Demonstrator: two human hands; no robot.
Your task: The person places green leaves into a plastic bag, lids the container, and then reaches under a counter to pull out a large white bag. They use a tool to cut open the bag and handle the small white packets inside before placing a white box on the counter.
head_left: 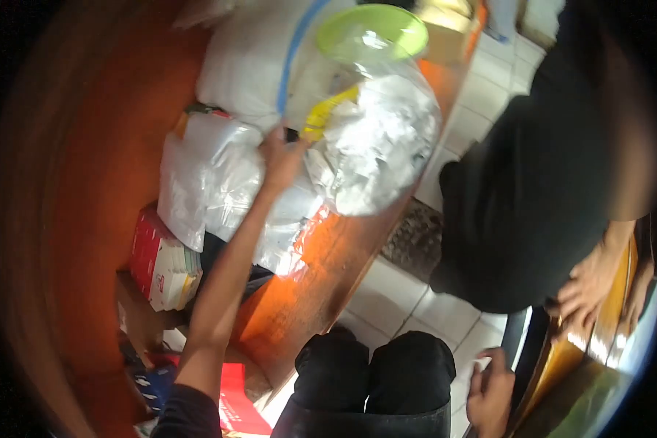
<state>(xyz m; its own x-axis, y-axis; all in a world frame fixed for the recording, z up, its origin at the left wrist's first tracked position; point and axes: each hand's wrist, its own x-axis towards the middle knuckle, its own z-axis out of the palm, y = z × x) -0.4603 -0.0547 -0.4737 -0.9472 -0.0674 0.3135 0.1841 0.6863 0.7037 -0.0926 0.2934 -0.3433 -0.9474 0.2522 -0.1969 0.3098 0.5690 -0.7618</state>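
Observation:
My left hand (283, 162) reaches over the orange bench, its fingers closed at the lower end of a yellow strip with dark marks (320, 117). A small dark piece shows between thumb and finger; blur hides the exact grip. Right beside this hand bulges a clear plastic bag (379, 146) filled with crumpled white material. Flat clear plastic bags (230, 171) lie under my wrist and forearm. My right hand (491, 394) hangs beside my right knee, fingers loosely bent and the thumb apart, with nothing visible in it.
A green basin (372, 33) and a large white sack (244, 62) stand at the bench's (328, 255) far end. Red-and-white boxes (164, 263) sit at left. A person in dark clothes (525, 197) is close on the right, a hand (591, 288) on a yellow-brown surface.

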